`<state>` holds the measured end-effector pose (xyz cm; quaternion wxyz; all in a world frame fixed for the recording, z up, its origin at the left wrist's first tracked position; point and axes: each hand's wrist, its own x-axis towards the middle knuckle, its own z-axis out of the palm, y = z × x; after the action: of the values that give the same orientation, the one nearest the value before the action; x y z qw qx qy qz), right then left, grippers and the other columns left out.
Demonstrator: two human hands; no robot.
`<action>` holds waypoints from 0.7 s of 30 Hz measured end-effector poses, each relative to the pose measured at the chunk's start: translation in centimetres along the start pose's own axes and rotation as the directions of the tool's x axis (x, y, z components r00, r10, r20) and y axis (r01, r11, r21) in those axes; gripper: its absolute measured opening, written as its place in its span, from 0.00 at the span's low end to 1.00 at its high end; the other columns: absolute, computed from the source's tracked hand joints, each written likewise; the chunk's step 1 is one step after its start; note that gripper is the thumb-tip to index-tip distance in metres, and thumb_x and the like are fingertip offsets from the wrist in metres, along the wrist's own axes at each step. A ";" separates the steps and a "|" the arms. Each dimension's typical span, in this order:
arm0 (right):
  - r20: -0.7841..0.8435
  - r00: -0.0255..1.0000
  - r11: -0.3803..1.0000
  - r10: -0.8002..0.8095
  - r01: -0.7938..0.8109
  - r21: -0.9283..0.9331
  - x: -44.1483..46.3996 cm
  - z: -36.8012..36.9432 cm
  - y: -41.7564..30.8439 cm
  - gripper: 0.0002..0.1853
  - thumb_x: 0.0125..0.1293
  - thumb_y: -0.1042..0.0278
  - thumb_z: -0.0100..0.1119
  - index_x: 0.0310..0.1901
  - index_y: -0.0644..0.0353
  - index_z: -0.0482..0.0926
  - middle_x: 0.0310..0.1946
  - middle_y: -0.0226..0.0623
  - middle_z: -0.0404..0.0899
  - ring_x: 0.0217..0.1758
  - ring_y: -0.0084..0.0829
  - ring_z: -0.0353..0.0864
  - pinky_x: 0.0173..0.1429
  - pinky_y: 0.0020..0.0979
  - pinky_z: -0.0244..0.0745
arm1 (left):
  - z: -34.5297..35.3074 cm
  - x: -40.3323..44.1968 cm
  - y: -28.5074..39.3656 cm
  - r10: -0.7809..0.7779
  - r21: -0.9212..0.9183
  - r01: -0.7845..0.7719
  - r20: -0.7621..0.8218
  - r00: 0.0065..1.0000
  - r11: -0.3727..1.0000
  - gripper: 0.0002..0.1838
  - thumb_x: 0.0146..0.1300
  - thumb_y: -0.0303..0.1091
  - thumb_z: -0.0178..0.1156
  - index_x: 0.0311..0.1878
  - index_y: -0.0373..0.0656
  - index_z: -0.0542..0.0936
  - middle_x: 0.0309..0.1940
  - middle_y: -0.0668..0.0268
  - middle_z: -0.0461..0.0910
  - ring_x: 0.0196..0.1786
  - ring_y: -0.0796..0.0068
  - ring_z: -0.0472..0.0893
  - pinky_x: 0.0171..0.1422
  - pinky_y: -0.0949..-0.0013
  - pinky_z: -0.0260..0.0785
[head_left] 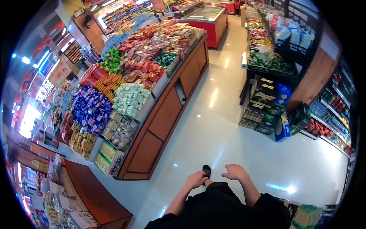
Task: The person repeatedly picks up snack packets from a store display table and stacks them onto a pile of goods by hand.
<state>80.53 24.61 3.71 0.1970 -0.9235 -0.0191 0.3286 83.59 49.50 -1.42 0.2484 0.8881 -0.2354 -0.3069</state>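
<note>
My left hand (196, 179) hangs in front of my body with its fingers loosely stretched and nothing visible in them. It overlaps the view of a dark shoe (206, 170) on my foot. My right hand (235, 172) is held out to the right of it, fingers apart and pointing inward, also holding nothing. Neither hand touches any goods. The nearest goods on the left are wrapped sweets on a wooden display counter (154, 124), among them blue packets (91, 108) and pale green packets (131, 100).
A pale shiny floor (190, 141) forms an aisle leading ahead to a red chest freezer (217, 32). Stacked boxes (263, 99) stand below a produce shelf (270, 65) on the right. A brown counter (91, 194) is at lower left. A person (236, 7) stands far off.
</note>
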 end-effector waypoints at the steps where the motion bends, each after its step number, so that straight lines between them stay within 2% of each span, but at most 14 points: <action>1: -0.006 0.999 0.999 -0.033 0.033 0.021 1.7 -1.5 -0.7 0.30 0.59 0.44 0.56 0.53 0.63 0.73 0.49 0.52 0.77 0.54 0.49 0.74 0.57 0.43 0.70 | -1.7 0.5 -1.3 -0.036 0.060 0.036 0.010 0.999 0.998 0.20 0.64 0.47 0.56 0.48 0.39 0.77 0.42 0.55 0.80 0.47 0.54 0.78 0.50 0.59 0.71; 2: -0.016 0.998 0.997 -0.064 0.065 0.044 3.6 -3.2 -1.4 0.30 0.59 0.44 0.56 0.53 0.64 0.73 0.49 0.52 0.76 0.54 0.49 0.74 0.57 0.42 0.70 | -2.2 2.0 -4.1 -0.011 0.070 0.011 -0.005 1.000 0.998 0.22 0.63 0.47 0.56 0.50 0.38 0.76 0.43 0.52 0.79 0.48 0.53 0.78 0.51 0.58 0.71; 5: -0.085 0.985 0.988 -0.148 0.151 0.031 9.0 -7.9 -3.0 0.29 0.60 0.46 0.56 0.53 0.63 0.73 0.49 0.52 0.76 0.53 0.49 0.74 0.57 0.43 0.70 | -7.0 5.2 -8.5 -0.110 -0.015 0.109 -0.089 0.990 0.994 0.22 0.63 0.49 0.55 0.50 0.39 0.76 0.46 0.53 0.79 0.52 0.55 0.77 0.55 0.56 0.69; 8: -0.074 0.987 0.987 -0.145 0.138 -0.087 13.6 -13.3 -5.0 0.28 0.61 0.47 0.55 0.54 0.63 0.72 0.47 0.52 0.76 0.51 0.50 0.75 0.55 0.44 0.71 | -12.3 7.5 -10.0 -0.234 -0.093 0.219 -0.214 0.948 0.971 0.23 0.63 0.48 0.56 0.50 0.37 0.76 0.48 0.51 0.78 0.53 0.54 0.77 0.56 0.57 0.69; 11: -0.110 0.971 0.976 -0.214 0.208 -0.068 18.6 -16.8 -6.6 0.25 0.60 0.48 0.56 0.47 0.64 0.72 0.45 0.51 0.76 0.51 0.49 0.76 0.54 0.45 0.72 | -16.0 10.5 -11.4 -0.322 -0.251 0.257 -0.264 0.909 0.933 0.23 0.63 0.48 0.57 0.51 0.37 0.76 0.48 0.50 0.78 0.52 0.52 0.77 0.55 0.58 0.69; 12: -0.122 0.964 0.972 -0.235 0.231 -0.048 20.4 -17.9 -7.1 0.26 0.60 0.48 0.56 0.48 0.64 0.72 0.45 0.51 0.76 0.51 0.49 0.76 0.54 0.45 0.72 | -16.7 11.9 -12.3 -0.350 -0.290 0.268 -0.283 0.893 0.919 0.24 0.62 0.48 0.57 0.51 0.36 0.76 0.47 0.50 0.78 0.52 0.52 0.77 0.56 0.58 0.69; 14: -0.146 0.950 0.960 -0.277 0.279 -0.006 23.8 -20.2 -8.3 0.27 0.61 0.48 0.56 0.51 0.64 0.71 0.46 0.52 0.75 0.51 0.49 0.76 0.54 0.46 0.72 | -18.8 15.2 -14.4 -0.295 -0.223 0.231 -0.322 0.899 0.947 0.24 0.62 0.48 0.57 0.51 0.36 0.76 0.47 0.50 0.77 0.53 0.52 0.76 0.57 0.58 0.68; 17: -0.039 0.977 0.978 -0.209 0.209 -0.025 29.5 -23.6 -9.8 0.33 0.61 0.47 0.56 0.61 0.62 0.66 0.53 0.52 0.73 0.55 0.50 0.74 0.58 0.43 0.70 | -22.7 20.8 -17.0 -0.261 -0.176 0.212 -0.333 0.906 0.961 0.23 0.62 0.47 0.57 0.51 0.36 0.76 0.48 0.50 0.77 0.54 0.52 0.75 0.58 0.58 0.67; 21: 0.058 0.985 0.985 -0.163 0.166 -0.046 37.4 -28.2 -11.0 0.35 0.61 0.46 0.56 0.63 0.62 0.63 0.54 0.53 0.72 0.56 0.50 0.73 0.59 0.43 0.69 | -29.6 29.3 -20.4 -0.188 -0.163 0.140 -0.336 0.923 0.977 0.23 0.62 0.46 0.57 0.51 0.36 0.75 0.49 0.49 0.76 0.55 0.51 0.74 0.58 0.56 0.66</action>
<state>128.16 31.04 5.34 0.1993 -0.9142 -0.1091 0.3356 129.15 57.19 -5.56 0.3196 0.9260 -0.0910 -0.1794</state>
